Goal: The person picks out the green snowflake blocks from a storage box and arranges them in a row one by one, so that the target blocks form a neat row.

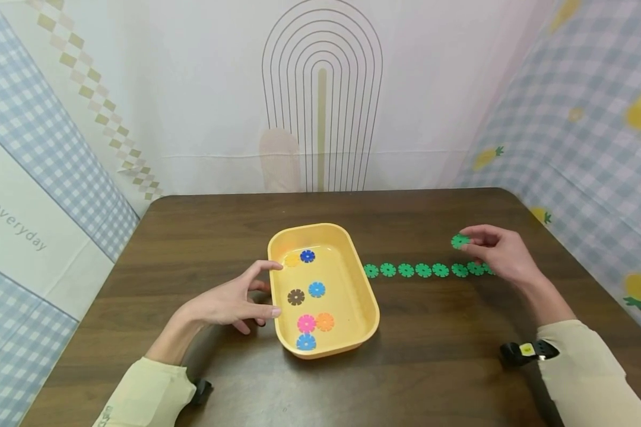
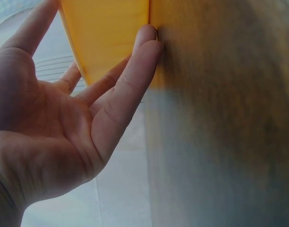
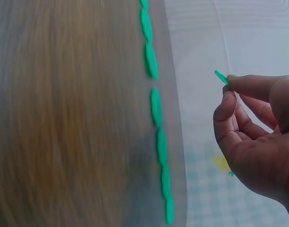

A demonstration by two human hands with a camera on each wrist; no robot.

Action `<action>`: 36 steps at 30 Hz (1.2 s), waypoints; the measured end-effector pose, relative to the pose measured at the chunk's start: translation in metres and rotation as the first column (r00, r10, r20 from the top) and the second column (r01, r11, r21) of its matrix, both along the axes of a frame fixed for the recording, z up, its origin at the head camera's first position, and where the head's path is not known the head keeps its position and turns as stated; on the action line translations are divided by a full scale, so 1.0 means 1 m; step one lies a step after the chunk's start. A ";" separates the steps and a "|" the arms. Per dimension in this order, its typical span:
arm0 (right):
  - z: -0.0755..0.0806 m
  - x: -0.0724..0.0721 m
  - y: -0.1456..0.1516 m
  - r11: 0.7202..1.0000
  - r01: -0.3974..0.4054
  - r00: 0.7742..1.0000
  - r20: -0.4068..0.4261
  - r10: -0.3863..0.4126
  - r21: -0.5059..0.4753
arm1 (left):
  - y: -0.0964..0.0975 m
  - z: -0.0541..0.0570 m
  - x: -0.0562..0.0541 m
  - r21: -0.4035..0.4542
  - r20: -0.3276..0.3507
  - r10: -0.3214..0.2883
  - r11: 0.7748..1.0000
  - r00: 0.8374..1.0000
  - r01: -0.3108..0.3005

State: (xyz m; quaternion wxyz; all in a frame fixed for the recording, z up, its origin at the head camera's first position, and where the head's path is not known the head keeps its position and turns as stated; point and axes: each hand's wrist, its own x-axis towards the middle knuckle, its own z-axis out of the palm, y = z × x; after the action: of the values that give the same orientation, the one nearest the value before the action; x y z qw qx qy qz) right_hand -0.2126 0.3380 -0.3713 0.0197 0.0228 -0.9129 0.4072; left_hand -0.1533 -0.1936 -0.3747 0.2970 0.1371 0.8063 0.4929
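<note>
My right hand [image 1: 504,254] pinches a green notched disc [image 1: 459,241] between thumb and fingertips. In the right wrist view the held disc [image 3: 221,76] shows edge-on, raised above the table. Below it runs a row of matching green discs [image 1: 405,270]; the hand hides part of its right end. My left hand [image 1: 227,299] holds the left side of a yellow tray [image 1: 371,302], thumb and index fingertips over the rim, other fingers outside. Inside the tray lie several loose discs, among them a brown disc [image 1: 296,297], a pink disc [image 1: 307,323] and an orange disc [image 1: 325,322].
The dark wooden table [image 1: 213,219] carries the tray near its middle, with the green row starting beside the tray's right wall. A printed curtain [image 1: 208,107] hangs behind the table, and checked cloth [image 1: 582,160] hangs along the right side.
</note>
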 end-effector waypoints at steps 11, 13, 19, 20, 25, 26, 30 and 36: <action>-0.007 0.006 0.067 0.993 0.113 0.993 0.030 -0.114 0.024 | 0.001 0.000 -0.001 -0.006 0.007 0.000 1.000 1.000 0.000; -0.008 0.006 0.077 0.991 0.131 0.990 0.053 -0.132 0.025 | 0.001 0.000 -0.001 -0.006 0.006 0.001 1.000 1.000 -0.001; -0.016 0.009 0.099 0.976 0.202 0.974 0.084 -0.208 0.080 | 0.001 0.000 -0.001 -0.005 0.007 0.004 1.000 1.000 -0.004; -0.017 0.010 0.102 0.975 0.209 0.973 0.088 -0.215 0.081 | 0.001 0.000 -0.001 -0.006 0.008 0.006 1.000 1.000 -0.006; -0.023 0.012 0.111 0.971 0.227 0.968 0.093 -0.234 0.082 | 0.000 0.000 0.000 -0.005 0.012 0.014 1.000 1.000 -0.014; -0.025 0.012 0.112 0.971 0.225 0.968 0.096 -0.233 0.083 | 0.000 -0.001 0.000 -0.005 0.012 0.015 1.000 1.000 -0.015; -0.028 0.013 0.116 0.974 0.213 0.967 0.127 -0.221 0.073 | 0.000 -0.001 0.000 0.000 0.011 0.016 1.000 1.000 -0.016; -0.030 0.014 0.120 0.974 0.216 0.960 0.165 -0.225 0.072 | 0.000 -0.001 0.000 0.008 0.006 0.012 1.000 1.000 -0.012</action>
State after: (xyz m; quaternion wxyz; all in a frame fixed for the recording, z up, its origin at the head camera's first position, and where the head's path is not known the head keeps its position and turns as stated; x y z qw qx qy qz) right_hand -0.1989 0.4580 -0.4014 -0.0147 -0.1139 -0.9185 0.3784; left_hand -0.1533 -0.1931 -0.3759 0.2959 0.1319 0.8041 0.4985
